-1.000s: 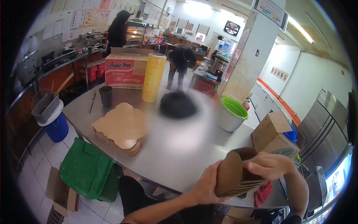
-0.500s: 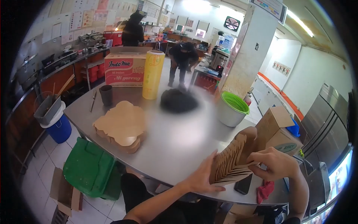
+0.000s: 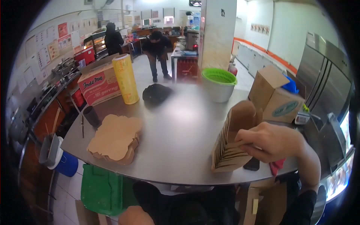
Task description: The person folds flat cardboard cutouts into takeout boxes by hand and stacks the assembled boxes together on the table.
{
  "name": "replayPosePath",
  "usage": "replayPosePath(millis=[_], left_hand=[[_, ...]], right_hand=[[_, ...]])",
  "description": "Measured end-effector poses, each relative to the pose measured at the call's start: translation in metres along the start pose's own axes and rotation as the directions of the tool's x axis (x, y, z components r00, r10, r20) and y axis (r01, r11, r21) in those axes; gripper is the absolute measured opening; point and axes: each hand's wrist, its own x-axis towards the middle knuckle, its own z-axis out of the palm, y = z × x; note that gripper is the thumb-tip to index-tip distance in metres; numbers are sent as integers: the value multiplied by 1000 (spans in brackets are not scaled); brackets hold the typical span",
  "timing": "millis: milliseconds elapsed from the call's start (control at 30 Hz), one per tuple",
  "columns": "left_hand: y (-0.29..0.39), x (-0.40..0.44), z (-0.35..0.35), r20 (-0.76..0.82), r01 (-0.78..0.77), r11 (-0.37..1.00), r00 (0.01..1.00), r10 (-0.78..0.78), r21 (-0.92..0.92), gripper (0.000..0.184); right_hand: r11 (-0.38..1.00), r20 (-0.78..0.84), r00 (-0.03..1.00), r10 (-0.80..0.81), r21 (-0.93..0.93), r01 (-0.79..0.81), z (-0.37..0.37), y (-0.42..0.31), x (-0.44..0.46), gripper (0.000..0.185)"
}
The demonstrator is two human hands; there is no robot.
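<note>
A stack of nested brown cardboard food trays [image 3: 228,150] stands folded on the steel table at the right. My right hand [image 3: 268,142] pinches the inner edge of the stack with thumb and fingers. My left hand [image 3: 135,216] is low at the bottom edge of the view, away from the stack; its fingers are hidden. A pile of flat cardboard blanks [image 3: 114,137] lies on the left of the table. Partly behind the trays and under my right hand are a dark phone [image 3: 252,164] and a red cloth [image 3: 276,167].
On the steel table [image 3: 176,150] stand an Indomie carton [image 3: 99,84], a yellow roll [image 3: 126,78], a dark cup [image 3: 91,116], a black bundle [image 3: 155,94], a pot with a green basket [image 3: 219,84] and an open box [image 3: 281,105]. A green bin [image 3: 101,189] is below. Two people are at the back.
My left hand has let go of the tray stack and dropped toward my lap. My right hand still grips the stack. The view has shifted, and the bent person at the back has risen slightly.
</note>
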Motion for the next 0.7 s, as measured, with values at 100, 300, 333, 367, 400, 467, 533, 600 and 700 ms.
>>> replayPosePath(millis=[100,300,333,367,400,467,533,600,700], left_hand=[[2,10,-16,33,-23,997,999,20,79,63],[7,17,-31,63,-46,988,997,37,150,57],[8,18,-32,73,-47,986,997,36,159,56],[8,18,-33,83,-51,986,996,38,158,55],[8,19,-35,93,-56,984,995,41,166,54],[8,19,-34,128,-65,983,991,44,171,52],[4,17,-33,163,-63,982,986,34,177,50],[-1,17,-30,191,-56,978,981,17,199,48],[-8,11,-21,229,-26,980,973,-20,196,46]], right_hand=[[999,-36,999,-34,-33,32,4,0,2,13],[1000,-47,999,-23,-18,22,1,8,10,13],[997,-107,992,-73,-11,72,5,13,12,13],[992,-171,978,-124,-5,125,8,16,13,13],[992,-193,974,-122,6,125,9,17,14,13],[990,-173,976,-132,20,138,9,19,13,15],[986,-208,964,-164,-30,161,14,26,12,15],[980,-204,961,-187,-109,167,17,28,8,17],[975,-198,962,-189,-158,158,16,27,3,18]])
